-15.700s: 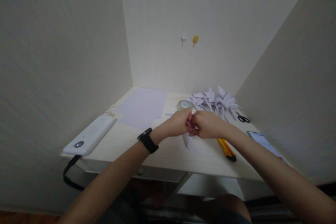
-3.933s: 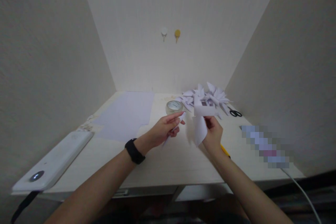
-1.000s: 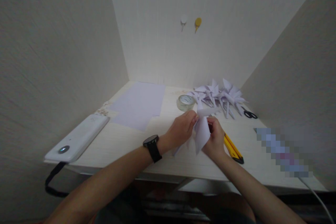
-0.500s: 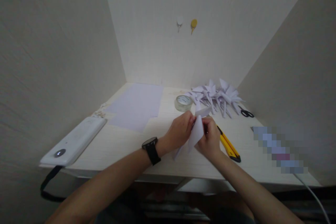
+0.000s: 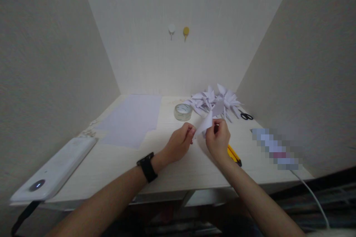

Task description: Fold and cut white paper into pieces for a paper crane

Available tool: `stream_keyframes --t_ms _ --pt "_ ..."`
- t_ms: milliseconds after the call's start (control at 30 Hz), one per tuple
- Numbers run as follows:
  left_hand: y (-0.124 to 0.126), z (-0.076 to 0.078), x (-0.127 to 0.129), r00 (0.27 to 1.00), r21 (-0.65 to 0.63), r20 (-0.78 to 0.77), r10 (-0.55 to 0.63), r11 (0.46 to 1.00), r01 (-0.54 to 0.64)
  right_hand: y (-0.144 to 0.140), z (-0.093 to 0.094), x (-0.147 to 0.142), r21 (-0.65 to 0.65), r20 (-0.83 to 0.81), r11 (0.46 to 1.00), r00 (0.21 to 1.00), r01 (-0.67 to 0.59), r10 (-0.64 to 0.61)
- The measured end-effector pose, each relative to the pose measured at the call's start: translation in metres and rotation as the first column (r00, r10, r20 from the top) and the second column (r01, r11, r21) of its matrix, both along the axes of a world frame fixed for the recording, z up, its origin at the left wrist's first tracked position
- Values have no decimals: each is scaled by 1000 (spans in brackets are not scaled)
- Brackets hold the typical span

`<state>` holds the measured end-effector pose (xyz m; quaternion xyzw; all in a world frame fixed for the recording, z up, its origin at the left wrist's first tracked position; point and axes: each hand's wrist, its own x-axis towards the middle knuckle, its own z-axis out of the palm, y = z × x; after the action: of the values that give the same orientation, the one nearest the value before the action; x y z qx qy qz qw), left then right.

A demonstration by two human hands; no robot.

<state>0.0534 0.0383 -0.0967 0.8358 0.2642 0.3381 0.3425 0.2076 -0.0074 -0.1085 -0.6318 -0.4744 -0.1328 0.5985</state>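
Observation:
A folded piece of white paper [image 5: 205, 124], with pointed, bent flaps, is held up above the desk between my two hands. My right hand [image 5: 218, 139] is closed, thumb and fingers pinching the paper's right side. My left hand [image 5: 180, 140], wearing a black watch [image 5: 147, 167] at the wrist, has its fingers curled together at the paper's lower left corner. Just behind the held paper lies a heap of similar folded white paper shapes [image 5: 207, 98] with pointed blades. A yellow-and-black utility knife [image 5: 234, 155] shows partly from behind my right wrist.
A roll of clear tape [image 5: 183, 112] rests behind my hands. White sheets [image 5: 130, 114] lie at the desk's left. Black-handled scissors [image 5: 246, 116] sit at the right, behind a blurred-out object [image 5: 275, 148]. A white device [image 5: 55, 168] with a black strap occupies the left front edge.
My hands have drawn apart, the left one moving off to the left. The folded paper has turned between them. The whole view has shifted, so desk things appear further left.

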Motion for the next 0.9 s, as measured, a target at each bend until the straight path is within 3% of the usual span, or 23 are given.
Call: stream_keyframes --t_ms 133,233,333,433,600,767,833,900 --pt "1 -4 -1 984 188 -171 -46 979 79 6 6 8 22 -132 999 990 50 -47" --pt "4 -3 -1 984 249 -176 -2 967 47 6 10 11 -13 -160 1000 987 27 -29" --pt "13 -4 -1 996 96 -84 40 995 -32 1 14 19 25 -74 1000 997 12 -11" --pt "25 -7 -2 999 -154 36 9 988 -3 -3 19 32 107 97 994 995 -1 -10" --pt "32 -8 -1 988 -395 146 -54 912 108 -1 17 40 -40 317 992 940 -116 123" --pt "30 -11 4 956 -545 290 -49 812 207 0 14 15 -161 67 969 977 -190 202" --pt "30 -14 5 946 -583 320 -49 777 237 0 15 0 -173 -59 939 954 -299 293" --pt "31 -16 5 942 -581 333 -42 777 240 0 17 -17 -142 -160 897 904 -419 397"
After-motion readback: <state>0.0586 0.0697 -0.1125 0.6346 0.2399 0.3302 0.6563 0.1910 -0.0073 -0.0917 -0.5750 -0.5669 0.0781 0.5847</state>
